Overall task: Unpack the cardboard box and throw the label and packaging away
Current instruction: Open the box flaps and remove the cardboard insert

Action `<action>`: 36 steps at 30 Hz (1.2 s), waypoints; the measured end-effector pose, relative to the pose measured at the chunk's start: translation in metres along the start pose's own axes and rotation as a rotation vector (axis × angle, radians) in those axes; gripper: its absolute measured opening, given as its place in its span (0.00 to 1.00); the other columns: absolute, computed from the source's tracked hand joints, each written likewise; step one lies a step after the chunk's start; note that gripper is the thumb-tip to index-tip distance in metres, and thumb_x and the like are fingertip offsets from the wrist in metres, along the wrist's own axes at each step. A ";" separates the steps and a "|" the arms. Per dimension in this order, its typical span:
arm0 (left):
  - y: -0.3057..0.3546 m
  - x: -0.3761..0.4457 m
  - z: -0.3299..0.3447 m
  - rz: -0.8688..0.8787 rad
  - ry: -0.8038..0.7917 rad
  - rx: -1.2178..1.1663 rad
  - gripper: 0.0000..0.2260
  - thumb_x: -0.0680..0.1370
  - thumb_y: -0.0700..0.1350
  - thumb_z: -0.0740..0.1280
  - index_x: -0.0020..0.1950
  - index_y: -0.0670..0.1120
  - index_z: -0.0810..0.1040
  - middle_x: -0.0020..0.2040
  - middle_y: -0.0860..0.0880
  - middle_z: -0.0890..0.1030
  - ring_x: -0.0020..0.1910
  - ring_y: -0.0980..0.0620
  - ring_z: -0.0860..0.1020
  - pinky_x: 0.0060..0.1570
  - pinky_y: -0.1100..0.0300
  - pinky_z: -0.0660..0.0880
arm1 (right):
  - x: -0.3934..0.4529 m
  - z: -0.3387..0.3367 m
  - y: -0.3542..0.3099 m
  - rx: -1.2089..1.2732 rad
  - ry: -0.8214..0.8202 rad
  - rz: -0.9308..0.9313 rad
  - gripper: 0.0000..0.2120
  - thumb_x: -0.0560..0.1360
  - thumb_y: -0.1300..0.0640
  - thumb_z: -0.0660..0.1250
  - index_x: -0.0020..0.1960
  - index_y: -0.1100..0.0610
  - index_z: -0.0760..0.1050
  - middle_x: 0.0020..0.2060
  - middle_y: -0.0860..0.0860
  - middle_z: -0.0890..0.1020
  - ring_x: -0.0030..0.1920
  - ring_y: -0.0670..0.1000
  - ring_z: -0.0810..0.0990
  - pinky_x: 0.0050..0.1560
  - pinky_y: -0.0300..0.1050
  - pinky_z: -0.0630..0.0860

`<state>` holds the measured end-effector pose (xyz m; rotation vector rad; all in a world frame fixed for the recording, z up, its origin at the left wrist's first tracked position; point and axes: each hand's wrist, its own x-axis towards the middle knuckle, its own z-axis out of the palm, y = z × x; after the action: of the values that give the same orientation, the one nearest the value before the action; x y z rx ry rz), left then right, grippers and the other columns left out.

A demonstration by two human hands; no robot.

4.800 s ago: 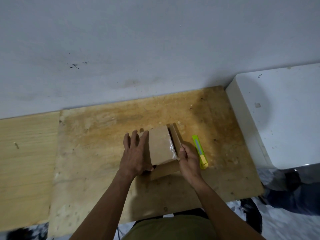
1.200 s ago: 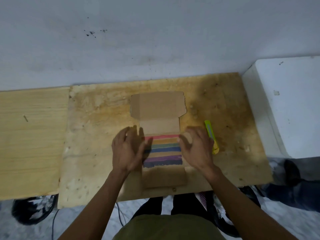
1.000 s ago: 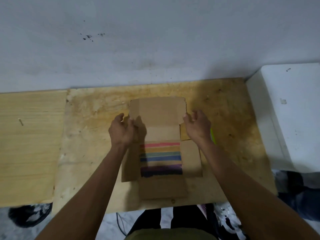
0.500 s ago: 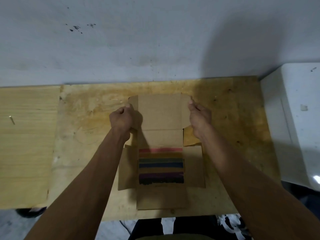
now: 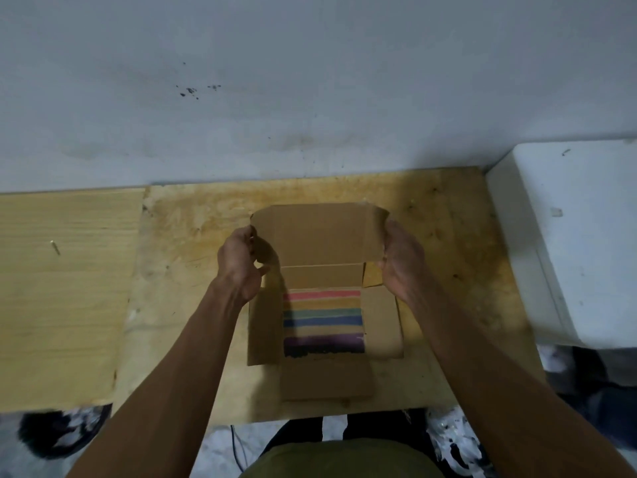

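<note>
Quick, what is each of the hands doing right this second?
Left hand: closed, gripping the left edge of the cardboard box lid flap.
Right hand: closed, gripping the right edge of that same flap.

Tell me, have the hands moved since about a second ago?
Yes. The left hand and right hand have moved away from the striped item toward the wall, now gripping the cardboard box's far lid flap.
</note>
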<state>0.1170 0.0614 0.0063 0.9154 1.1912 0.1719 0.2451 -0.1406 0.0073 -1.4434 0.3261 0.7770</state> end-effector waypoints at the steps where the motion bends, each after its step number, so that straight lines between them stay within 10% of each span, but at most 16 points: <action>1: -0.001 -0.005 -0.001 0.007 -0.001 -0.005 0.10 0.76 0.43 0.58 0.41 0.46 0.79 0.35 0.48 0.77 0.41 0.48 0.74 0.51 0.45 0.71 | -0.006 0.000 0.001 0.021 0.010 0.005 0.16 0.82 0.48 0.58 0.56 0.55 0.80 0.48 0.52 0.85 0.50 0.51 0.83 0.49 0.48 0.78; 7: -0.022 -0.025 -0.022 0.049 -0.120 -0.117 0.11 0.74 0.41 0.56 0.50 0.41 0.75 0.46 0.41 0.78 0.49 0.42 0.77 0.49 0.44 0.76 | -0.038 -0.008 0.017 0.079 0.030 0.090 0.15 0.82 0.45 0.57 0.54 0.50 0.80 0.47 0.47 0.84 0.48 0.48 0.79 0.49 0.50 0.72; 13: -0.033 -0.028 -0.038 -0.042 -0.241 -0.238 0.11 0.77 0.47 0.58 0.36 0.45 0.71 0.39 0.45 0.76 0.43 0.44 0.74 0.43 0.51 0.72 | -0.048 -0.021 0.028 0.212 0.028 0.146 0.08 0.78 0.53 0.67 0.47 0.58 0.80 0.46 0.53 0.84 0.54 0.53 0.81 0.57 0.51 0.76; 21: -0.037 -0.055 -0.063 0.071 -0.457 0.332 0.14 0.75 0.33 0.70 0.58 0.45 0.82 0.57 0.45 0.83 0.59 0.49 0.80 0.51 0.62 0.80 | -0.073 -0.052 0.036 -0.459 -0.325 0.005 0.21 0.71 0.68 0.72 0.63 0.60 0.77 0.60 0.56 0.80 0.57 0.45 0.78 0.43 0.30 0.77; 28: -0.055 -0.074 -0.071 0.331 -0.586 0.841 0.33 0.71 0.29 0.73 0.63 0.64 0.73 0.64 0.71 0.65 0.73 0.59 0.59 0.70 0.55 0.67 | -0.083 -0.058 0.067 -1.003 -0.378 -0.239 0.26 0.72 0.61 0.73 0.68 0.51 0.74 0.67 0.46 0.75 0.64 0.45 0.73 0.61 0.42 0.71; 36: -0.027 -0.061 -0.050 0.426 -0.384 0.695 0.30 0.68 0.29 0.76 0.68 0.46 0.77 0.71 0.51 0.70 0.68 0.53 0.68 0.57 0.66 0.76 | -0.058 -0.030 0.039 -1.020 -0.206 -0.420 0.25 0.71 0.64 0.73 0.67 0.55 0.75 0.68 0.52 0.75 0.69 0.52 0.73 0.69 0.47 0.68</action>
<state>0.0407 0.0358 0.0280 1.7251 0.6770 -0.0893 0.1854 -0.1878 0.0104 -2.2423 -0.6170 0.7567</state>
